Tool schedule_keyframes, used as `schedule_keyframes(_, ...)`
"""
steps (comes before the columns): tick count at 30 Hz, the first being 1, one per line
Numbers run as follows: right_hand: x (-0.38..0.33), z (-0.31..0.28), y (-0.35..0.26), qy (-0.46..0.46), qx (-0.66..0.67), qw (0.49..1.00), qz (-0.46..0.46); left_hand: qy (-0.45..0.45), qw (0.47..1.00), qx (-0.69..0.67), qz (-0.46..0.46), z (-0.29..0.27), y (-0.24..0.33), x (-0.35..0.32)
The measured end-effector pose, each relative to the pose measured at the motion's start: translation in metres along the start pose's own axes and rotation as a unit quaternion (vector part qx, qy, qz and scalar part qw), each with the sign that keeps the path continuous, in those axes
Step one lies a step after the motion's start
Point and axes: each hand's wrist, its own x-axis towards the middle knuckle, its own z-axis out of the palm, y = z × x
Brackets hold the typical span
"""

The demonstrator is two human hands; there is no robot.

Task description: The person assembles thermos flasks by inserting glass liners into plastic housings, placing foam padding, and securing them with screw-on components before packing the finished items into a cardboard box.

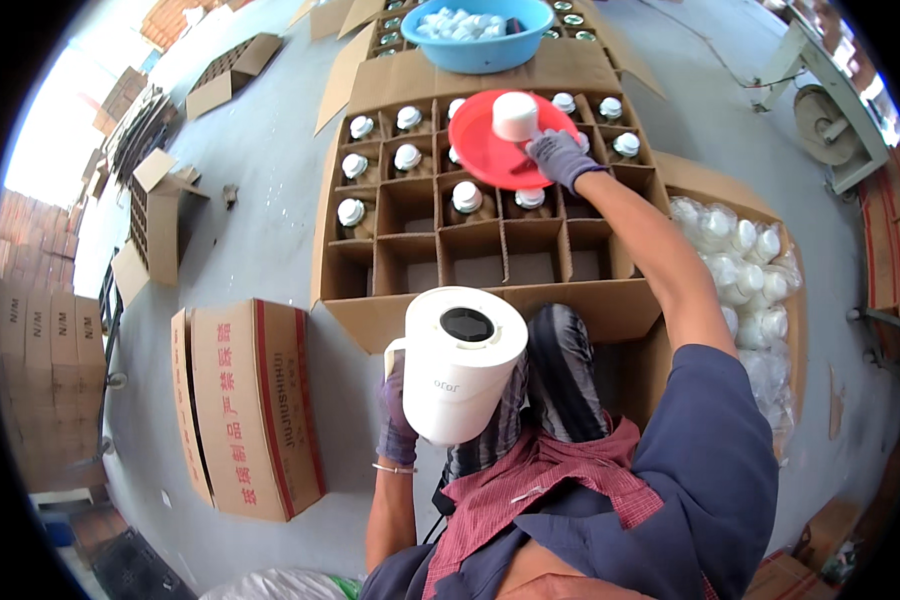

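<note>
My left hand [396, 410], in a grey-purple glove, grips the handle of a large white jug-shaped appliance [460, 390] with a round dark opening on top. My right hand [562, 157], gloved too, reaches over a red round plate [480, 140] and closes on a white cup-shaped piece [515, 115]. Whether that piece touches the plate, I cannot tell. The plate rests over a divided carton [530, 298] of white-capped bottles [467, 197], hiding some of them. Several front compartments [407, 262] hold no bottle.
Behind the carton a blue basin [470, 52] full of small white pieces sits on another bottle carton. An open box of plastic-wrapped white items [740, 260] stands at right. A brown carton [255, 400] lies at left. Grey machinery [820, 110] occupies the far right.
</note>
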Motion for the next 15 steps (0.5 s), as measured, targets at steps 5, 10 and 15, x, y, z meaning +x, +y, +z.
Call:
schedule_keyframes(5,-0.008,-0.03,-0.001,0.008,0.229,0.973,0.032,-0.04,0.998,0.006,-0.049,-0.004,0.004,0.01)
schedule_keyframes(10,-0.106,-0.122,-0.037,-0.086,0.773,0.628,0.039,-0.034,0.99,-0.116,-0.071,0.003,-0.001,0.024)
schedule_keyframes(15,-0.173,-0.156,-0.071,0.097,0.428,0.788,-0.431,-0.117,0.989,-0.095,0.011,0.004,0.006,0.043)
